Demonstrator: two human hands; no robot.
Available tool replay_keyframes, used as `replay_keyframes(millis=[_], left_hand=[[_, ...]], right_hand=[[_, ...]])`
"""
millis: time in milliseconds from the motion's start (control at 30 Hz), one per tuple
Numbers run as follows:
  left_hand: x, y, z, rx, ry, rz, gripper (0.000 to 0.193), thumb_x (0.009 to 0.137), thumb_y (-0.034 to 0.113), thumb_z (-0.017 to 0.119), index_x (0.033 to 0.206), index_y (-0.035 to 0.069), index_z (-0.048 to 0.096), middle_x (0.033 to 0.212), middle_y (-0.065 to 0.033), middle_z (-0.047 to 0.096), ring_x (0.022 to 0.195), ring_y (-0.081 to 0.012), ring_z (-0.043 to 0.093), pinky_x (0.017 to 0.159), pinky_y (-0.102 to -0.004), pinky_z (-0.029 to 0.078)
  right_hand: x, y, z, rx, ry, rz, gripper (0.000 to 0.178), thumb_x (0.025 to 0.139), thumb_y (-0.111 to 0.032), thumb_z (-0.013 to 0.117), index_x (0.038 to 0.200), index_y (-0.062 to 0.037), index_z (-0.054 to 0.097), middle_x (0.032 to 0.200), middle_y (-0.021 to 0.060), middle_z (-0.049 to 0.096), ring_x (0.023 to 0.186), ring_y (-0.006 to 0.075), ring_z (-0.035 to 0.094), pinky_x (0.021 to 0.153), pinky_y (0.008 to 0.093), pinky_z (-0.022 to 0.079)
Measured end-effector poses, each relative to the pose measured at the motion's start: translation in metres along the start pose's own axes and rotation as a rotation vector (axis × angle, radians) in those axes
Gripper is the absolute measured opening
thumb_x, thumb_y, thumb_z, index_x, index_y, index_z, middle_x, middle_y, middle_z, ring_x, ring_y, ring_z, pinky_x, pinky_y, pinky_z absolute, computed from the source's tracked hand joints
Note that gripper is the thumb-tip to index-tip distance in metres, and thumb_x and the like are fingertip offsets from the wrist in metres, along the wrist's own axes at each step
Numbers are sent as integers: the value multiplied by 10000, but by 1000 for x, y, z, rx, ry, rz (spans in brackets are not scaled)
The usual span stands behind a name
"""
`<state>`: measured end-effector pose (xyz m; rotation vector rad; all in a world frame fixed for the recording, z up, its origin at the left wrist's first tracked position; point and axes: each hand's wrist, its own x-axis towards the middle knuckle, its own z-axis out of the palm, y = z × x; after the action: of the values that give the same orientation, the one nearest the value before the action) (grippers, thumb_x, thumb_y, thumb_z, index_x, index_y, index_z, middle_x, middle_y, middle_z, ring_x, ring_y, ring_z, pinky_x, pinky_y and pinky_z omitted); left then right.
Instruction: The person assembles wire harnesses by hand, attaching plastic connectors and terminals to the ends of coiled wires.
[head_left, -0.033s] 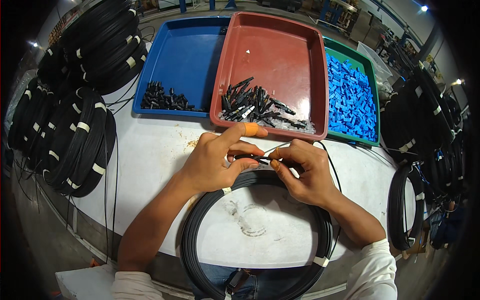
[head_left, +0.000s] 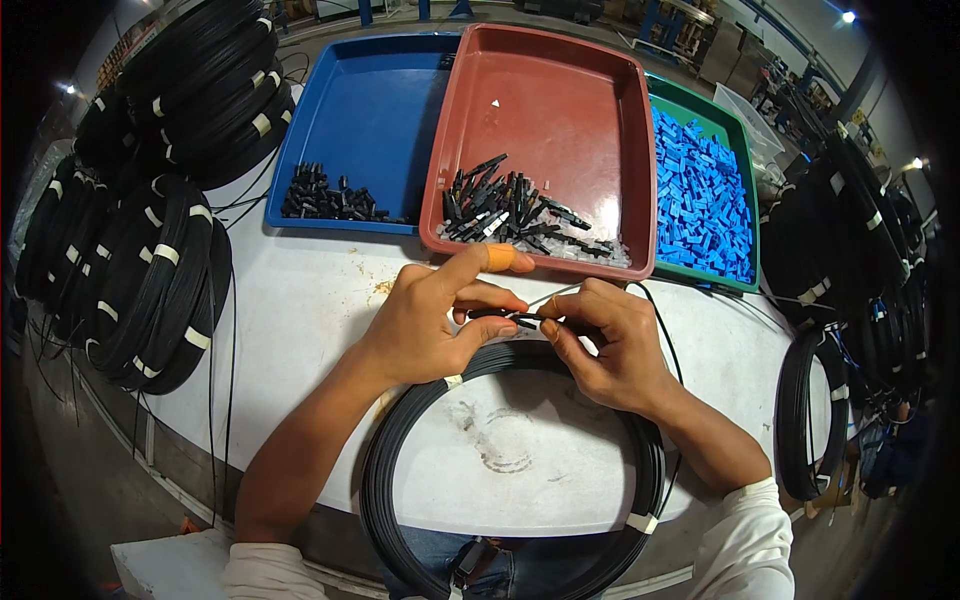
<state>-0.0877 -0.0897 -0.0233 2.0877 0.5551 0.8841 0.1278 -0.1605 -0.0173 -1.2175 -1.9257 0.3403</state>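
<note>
My left hand pinches a thin black connector piece between thumb and fingers; orange tape wraps its raised index finger. Thumb and fingers of my right hand close on the other end, so the two hands nearly meet; their fingers hide much of the piece. A black cable arcs out behind my right hand and runs down its right side. Beneath both hands lies a large coil of black cable, bound with pale tape and overhanging the table's near edge.
Beyond my hands stand a blue tray with small black parts, a red tray with black connectors and clear bits, and a green tray of blue clips. Taped cable coils crowd the left; more coils stand right.
</note>
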Motion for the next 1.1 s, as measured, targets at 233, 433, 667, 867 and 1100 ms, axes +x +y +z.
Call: replay_keyframes(millis=[233, 433, 667, 867, 1100], left_hand=[[-1, -3, 2, 6, 106, 51, 553, 730, -1, 793, 1213, 12, 525, 1128, -93, 722, 948, -181, 742, 649, -221, 531], [-1, -5, 15, -107, 190, 14, 513, 719, 31, 807, 1161, 14, 549, 981, -76, 751, 843, -148, 747, 669, -225, 556], [0, -5, 16, -171, 248, 93, 410, 726, -18, 799, 1052, 8, 551, 911, -81, 735, 818, -155, 739, 676, -234, 567], [0, -6, 19, -208, 258, 115, 354, 719, -57, 785, 966, 19, 543, 908, -66, 663, 887, -165, 734, 785, -263, 604], [-3, -5, 21, -227, 257, 102, 352, 711, -47, 797, 942, 19, 540, 897, -64, 647, 893, -173, 735, 821, -286, 610]], right_hand=[[-1, -2, 1, -52, 0, -56, 111, 798, -18, 720, 907, -22, 705, 716, 87, 609, 575, 230, 609, 513, 347, 460], [-4, -6, 2, -100, 7, -94, 127, 802, -15, 724, 925, -24, 694, 714, 80, 592, 555, 217, 591, 483, 337, 444], [-4, -3, 5, -12, 70, -108, 148, 799, 21, 727, 940, -3, 688, 740, 88, 595, 548, 205, 577, 475, 330, 435], [-5, -1, 5, 22, 70, -106, 153, 816, 18, 734, 964, 10, 694, 748, 90, 591, 555, 181, 555, 484, 308, 424], [-5, -1, 5, 63, 54, -101, 210, 799, 5, 765, 1002, 0, 710, 762, 87, 606, 596, 178, 593, 518, 301, 463]])
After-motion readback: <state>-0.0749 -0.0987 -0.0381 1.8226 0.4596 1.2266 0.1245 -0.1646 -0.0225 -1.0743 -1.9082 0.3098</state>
